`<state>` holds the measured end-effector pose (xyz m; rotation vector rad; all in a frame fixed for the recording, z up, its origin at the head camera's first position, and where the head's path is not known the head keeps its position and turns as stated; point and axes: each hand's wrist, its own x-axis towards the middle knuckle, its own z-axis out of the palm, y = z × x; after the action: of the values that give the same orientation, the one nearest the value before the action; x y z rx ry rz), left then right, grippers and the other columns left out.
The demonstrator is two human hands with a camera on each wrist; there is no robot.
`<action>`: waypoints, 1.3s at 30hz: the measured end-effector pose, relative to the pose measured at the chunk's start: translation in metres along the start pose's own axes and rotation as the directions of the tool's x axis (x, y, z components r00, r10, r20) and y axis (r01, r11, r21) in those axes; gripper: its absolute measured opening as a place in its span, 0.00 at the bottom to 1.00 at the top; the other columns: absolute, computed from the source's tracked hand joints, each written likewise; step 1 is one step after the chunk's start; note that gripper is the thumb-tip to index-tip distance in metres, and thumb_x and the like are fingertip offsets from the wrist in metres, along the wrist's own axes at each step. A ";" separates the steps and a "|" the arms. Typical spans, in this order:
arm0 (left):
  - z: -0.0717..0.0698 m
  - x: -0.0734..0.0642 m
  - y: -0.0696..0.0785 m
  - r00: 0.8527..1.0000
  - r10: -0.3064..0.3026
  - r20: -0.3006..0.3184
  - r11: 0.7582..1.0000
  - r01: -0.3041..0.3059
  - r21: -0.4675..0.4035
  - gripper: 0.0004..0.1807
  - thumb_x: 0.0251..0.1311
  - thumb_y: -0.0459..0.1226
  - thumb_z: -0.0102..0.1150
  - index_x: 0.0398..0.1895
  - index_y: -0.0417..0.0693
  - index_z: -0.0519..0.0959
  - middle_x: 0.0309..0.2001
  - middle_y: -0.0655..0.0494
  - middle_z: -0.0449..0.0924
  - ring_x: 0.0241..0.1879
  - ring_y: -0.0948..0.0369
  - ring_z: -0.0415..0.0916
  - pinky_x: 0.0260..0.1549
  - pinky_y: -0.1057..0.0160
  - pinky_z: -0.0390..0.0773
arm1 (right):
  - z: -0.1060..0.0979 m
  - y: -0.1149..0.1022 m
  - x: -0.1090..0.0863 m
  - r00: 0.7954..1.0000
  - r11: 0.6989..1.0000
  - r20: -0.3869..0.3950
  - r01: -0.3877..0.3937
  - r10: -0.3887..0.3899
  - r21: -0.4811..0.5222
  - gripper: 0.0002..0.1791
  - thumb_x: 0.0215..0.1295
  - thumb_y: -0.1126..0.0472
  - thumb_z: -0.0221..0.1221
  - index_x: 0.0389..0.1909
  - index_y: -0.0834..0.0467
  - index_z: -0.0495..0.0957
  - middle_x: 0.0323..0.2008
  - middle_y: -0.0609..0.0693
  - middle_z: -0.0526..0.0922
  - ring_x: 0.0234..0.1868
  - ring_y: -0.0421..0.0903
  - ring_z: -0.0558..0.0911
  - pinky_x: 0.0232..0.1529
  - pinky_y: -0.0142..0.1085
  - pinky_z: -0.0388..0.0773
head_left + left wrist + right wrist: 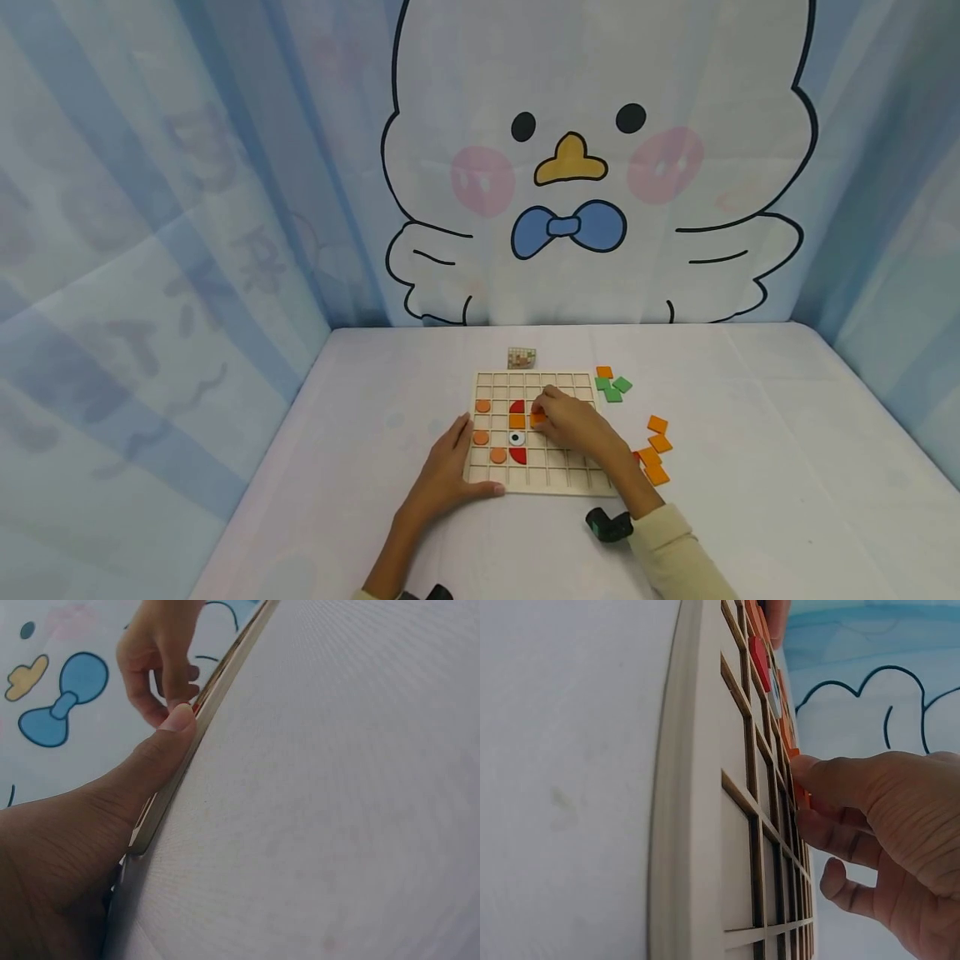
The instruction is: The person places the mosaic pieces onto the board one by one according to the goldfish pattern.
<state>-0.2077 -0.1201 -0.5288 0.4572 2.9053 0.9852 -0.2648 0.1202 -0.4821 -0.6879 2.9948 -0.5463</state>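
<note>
Steadying hand: the left hand (450,471) lies flat-fingered along the near-left edge of the wooden grid board (558,487), thumb on its rim.
Placing hand: the right hand (573,423) pinches an orange tile (537,419) at a cell mid-board, fingers curled round it.
Progress: I judge it early; three orange discs (482,437), two red quarter pieces (517,455), an orange square and an eye tile (516,437) sit in cells, and most cells are bare.
Left over: loose orange tiles (656,444) lie right of the board, green tiles (612,387) by its far-right corner.
Room: bare white tabletop (787,433) on both sides; curtain walls (150,250) well apart.
</note>
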 end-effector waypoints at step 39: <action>0.002 0.002 0.000 1.000 -0.018 0.008 1.000 0.018 0.016 0.67 0.40 0.70 0.67 0.77 0.44 0.49 0.78 0.48 0.45 0.75 0.46 0.51 0.70 0.45 0.60 | 0.002 0.000 -0.001 1.000 0.999 0.016 -0.021 0.021 0.027 0.17 0.61 0.55 0.67 0.50 0.57 0.82 0.48 0.49 0.78 0.42 0.43 0.78 0.54 0.40 0.80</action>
<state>-0.2090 -0.1184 -0.5307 0.4338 2.9066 0.9558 -0.2636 0.1195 -0.4844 -0.6549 2.9704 -0.5770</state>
